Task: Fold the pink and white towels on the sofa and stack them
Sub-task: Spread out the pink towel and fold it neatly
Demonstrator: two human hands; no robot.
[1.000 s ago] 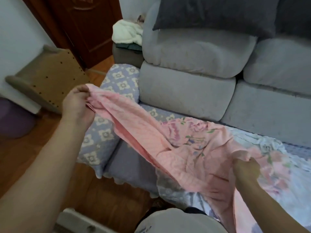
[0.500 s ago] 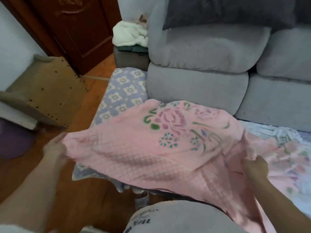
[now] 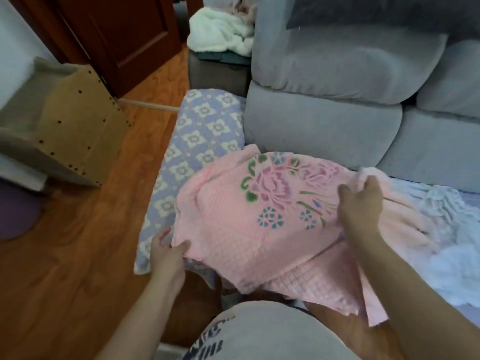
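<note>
On sofa, pink towel w/ floral print, doubled

Wooden floor, orange-brown, fills the left and lower left. Dark red-brown door at top left. Tan perforated board leans near the door's lower edge, left side. Purple rounded object on the floor at far left edge, partly cut off. Small dark stool at top centre, a crumpled cream blanket piled on top. Dark grey pillow along the top right edge.
</note>
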